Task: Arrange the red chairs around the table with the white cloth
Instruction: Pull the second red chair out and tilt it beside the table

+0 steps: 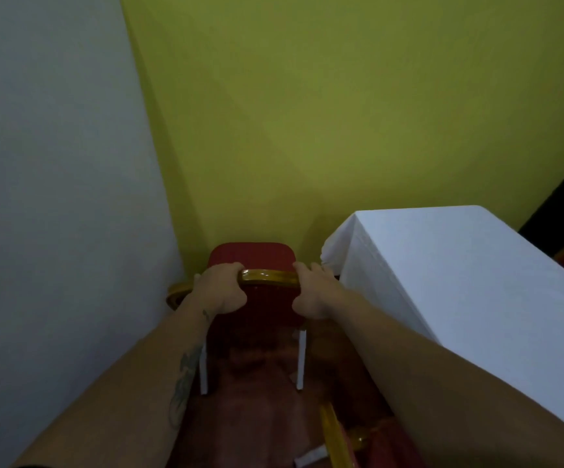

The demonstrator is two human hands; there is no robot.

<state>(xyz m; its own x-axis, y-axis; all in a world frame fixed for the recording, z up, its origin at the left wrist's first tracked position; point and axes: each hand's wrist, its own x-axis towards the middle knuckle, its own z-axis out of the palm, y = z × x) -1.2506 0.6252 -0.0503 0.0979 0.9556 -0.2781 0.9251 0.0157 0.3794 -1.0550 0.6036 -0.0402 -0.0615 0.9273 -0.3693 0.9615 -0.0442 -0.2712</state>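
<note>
A: The chair [251,256] is red, ribbed, with a glossy gold top rail [268,276] and white legs [301,359].

B: The cloth [469,282] is plain white, the far wall [324,113] yellow-green, the left wall [54,163] pale grey, the floor [257,417] reddish-brown.

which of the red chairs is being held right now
The red chair at the corner, left of the white-clothed table: both hands grip its gold top rail. The other chair sits untouched at the bottom edge.

Both bare arms stretched forward, left hand [221,289] clenched, right hand [312,292] clenched, tattooed left forearm [186,366]
</note>
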